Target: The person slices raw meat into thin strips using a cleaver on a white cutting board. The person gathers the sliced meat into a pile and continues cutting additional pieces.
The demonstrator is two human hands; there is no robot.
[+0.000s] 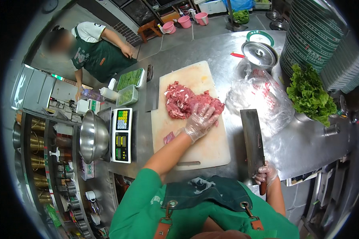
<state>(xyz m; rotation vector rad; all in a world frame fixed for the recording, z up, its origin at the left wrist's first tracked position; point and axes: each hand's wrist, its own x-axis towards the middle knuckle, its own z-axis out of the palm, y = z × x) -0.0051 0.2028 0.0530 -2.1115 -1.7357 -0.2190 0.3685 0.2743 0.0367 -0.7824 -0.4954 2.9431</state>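
Two adjoining heaps of sliced raw red meat (pixel 179 101) lie on a white plastic cutting board (pixel 197 149). My left hand (pixel 201 122), in a clear disposable glove, rests on the near side of the right heap with its fingers spread. A small separate piece of meat (pixel 169 138) sits on the board left of that wrist. Off the board's right edge, my gloved right hand (pixel 267 174) grips a Chinese cleaver (pixel 252 140) by its wooden handle, the broad blade pointing away from me. Part of the meat is hidden under my left hand.
Left of the board stand a digital scale (pixel 121 136), a steel bowl (pixel 93 137) and tubs of chopped greens (pixel 130 79). Another knife (pixel 152 92) touches the board's left edge. A plastic bag (pixel 257 98), lidded pot (pixel 259 55), lettuce (pixel 310 92) and stacked bowls (pixel 311 38) occupy the right. A person (pixel 100 56) stands far left.
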